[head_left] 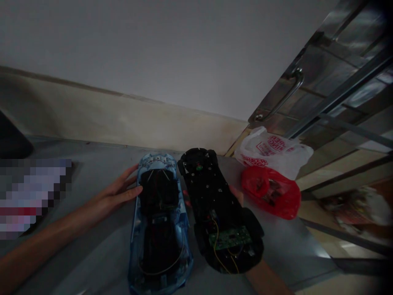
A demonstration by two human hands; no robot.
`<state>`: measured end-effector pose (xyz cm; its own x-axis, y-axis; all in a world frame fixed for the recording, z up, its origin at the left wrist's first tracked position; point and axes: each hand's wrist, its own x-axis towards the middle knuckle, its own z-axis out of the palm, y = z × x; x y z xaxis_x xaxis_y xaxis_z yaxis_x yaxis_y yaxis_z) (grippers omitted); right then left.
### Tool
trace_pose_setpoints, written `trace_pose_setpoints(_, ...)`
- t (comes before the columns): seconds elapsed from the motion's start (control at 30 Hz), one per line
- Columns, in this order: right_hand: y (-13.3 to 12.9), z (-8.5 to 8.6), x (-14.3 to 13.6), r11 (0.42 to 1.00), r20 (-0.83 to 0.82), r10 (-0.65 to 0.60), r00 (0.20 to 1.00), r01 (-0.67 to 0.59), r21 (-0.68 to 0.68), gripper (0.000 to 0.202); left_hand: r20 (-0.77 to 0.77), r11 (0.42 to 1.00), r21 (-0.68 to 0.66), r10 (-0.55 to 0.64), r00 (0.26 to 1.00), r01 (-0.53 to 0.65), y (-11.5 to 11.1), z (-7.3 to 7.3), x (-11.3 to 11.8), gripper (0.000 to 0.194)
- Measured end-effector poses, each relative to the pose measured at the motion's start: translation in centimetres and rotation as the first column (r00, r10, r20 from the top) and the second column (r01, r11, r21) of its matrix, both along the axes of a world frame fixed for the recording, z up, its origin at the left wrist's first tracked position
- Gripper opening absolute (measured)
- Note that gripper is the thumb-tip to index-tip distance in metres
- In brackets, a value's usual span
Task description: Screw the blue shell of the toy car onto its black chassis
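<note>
A blue toy car body shell lies upside down on the grey surface, its dark inside and a thin wire showing. My left hand grips its left edge, thumb over the rim and fingers along the outer side. Close beside it on the right is the black toy car chassis, with wheels, a green circuit board and loose yellow wires. My right hand holds this chassis from below; most of the hand is hidden, with fingertips showing at the chassis's left side.
Right of the chassis lie a red plastic bag with something inside and a white plastic bag with red print. A metal door with a handle and a metal frame rise at the right. A pale wall runs behind.
</note>
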<state>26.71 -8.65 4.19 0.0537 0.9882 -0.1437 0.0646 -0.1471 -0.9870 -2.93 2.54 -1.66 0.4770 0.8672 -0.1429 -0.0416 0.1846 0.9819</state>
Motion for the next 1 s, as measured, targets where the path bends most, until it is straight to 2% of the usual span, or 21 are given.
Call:
trace_pose_setpoints(0.03, -0.2, -0.1, 0.2, 0.999, -0.151, 0.005, 0.989, -0.013, -0.051, 0.088, -0.003, 1.0, 0.0, 0.003, 1.0, -0.003, 0.0, 0.0, 0.0, 0.082)
trace_pose_setpoints(0.1, -0.4, -0.5, 0.7, 0.985, -0.429, 0.001, 0.903, -0.074, -0.153, 0.081, -0.003, 1.0, 0.003, 0.002, 1.0, -0.002, 0.0, 0.0, 0.1, 0.081)
trace_pose_setpoints(0.2, 0.0, -1.5, 1.5, 0.98, -0.549, 0.011, 0.836, -0.119, -0.162, 0.078, 0.008, 1.0, 0.003, -0.007, 1.0, 0.007, -0.1, 0.3, 0.4, 0.079)
trace_pose_setpoints(0.33, 0.9, -2.7, 2.2, 0.986, -0.562, 0.036, 0.826, -0.122, -0.116, 0.076, 0.03, 1.0, -0.014, -0.011, 1.0, 0.011, 0.0, 0.4, 0.7, 0.082)
trace_pose_setpoints(0.47, 1.0, -2.8, 2.1, 0.987, -0.552, 0.045, 0.833, -0.123, -0.105, 0.074, 0.028, 1.0, -0.014, -0.016, 0.999, 0.016, 0.1, 0.6, 0.6, 0.08)
trace_pose_setpoints(0.57, 0.7, -2.4, 1.9, 0.989, -0.481, 0.033, 0.876, -0.099, -0.111, 0.078, 0.011, 0.999, -0.021, -0.029, 1.0, 0.03, 0.0, 0.7, 0.5, 0.079)
trace_pose_setpoints(0.7, 0.6, -1.9, 1.9, 0.982, -0.33, 0.061, 0.942, -0.116, -0.148, 0.094, 0.008, 1.0, -0.021, -0.009, 1.0, 0.009, 0.0, 0.6, 0.5, 0.076)
trace_pose_setpoints(0.77, 0.6, -1.9, 2.0, 0.982, -0.371, 0.055, 0.927, -0.118, -0.149, 0.094, 0.007, 1.0, -0.02, 0.002, 1.0, -0.002, 0.0, 0.4, 0.5, 0.076)
trace_pose_setpoints(0.87, 0.7, -2.1, 2.1, 0.988, -0.491, 0.05, 0.87, -0.115, -0.103, 0.083, 0.013, 1.0, -0.013, -0.008, 1.0, 0.008, -0.1, 0.6, 0.5, 0.077)
trace_pose_setpoints(1.0, 0.8, -2.4, 2.2, 0.99, -0.533, 0.05, 0.845, -0.11, -0.083, 0.076, 0.023, 0.999, -0.03, -0.024, 0.999, 0.025, -0.3, 1.2, 0.6, 0.077)
